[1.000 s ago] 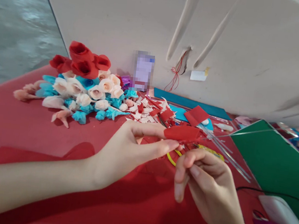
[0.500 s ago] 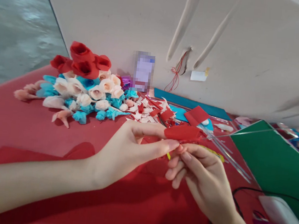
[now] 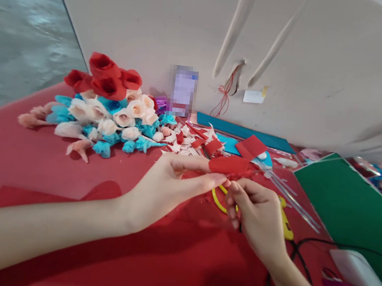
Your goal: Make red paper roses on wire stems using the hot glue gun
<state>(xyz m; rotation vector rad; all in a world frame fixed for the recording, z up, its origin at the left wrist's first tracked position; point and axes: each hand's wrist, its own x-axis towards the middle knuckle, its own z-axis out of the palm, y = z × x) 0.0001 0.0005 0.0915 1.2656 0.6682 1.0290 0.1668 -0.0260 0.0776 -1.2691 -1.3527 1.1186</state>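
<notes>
Between my hands is a red crepe-paper flower point(image 3: 229, 164), with its petal end toward the left and its narrow base toward the right. My left hand point(image 3: 177, 178) grips it, index finger tucked behind the paper and thumb pressed on its lower edge. My right hand point(image 3: 258, 214) pinches the gathered base between thumb and forefinger, its other fingers curled under. Below the flower, yellow scissor handles point(image 3: 218, 199) lie on the table, partly hidden by my right hand. A yellow tool point(image 3: 287, 223) shows just beyond my right wrist.
Finished paper flowers point(image 3: 125, 118) in red, white and blue are heaped at the left. Paper scraps point(image 3: 187, 142) lie behind my hands, near a red paper square point(image 3: 251, 148). On the right are clear sticks point(image 3: 294, 201), a green board point(image 3: 352, 201), a black cable point(image 3: 304, 264) and a white box point(image 3: 361, 279).
My right hand has turned and closed in at the flower's base, uncovering more of the scissor handles and yellow tool. The flower has shifted slightly left and up.
</notes>
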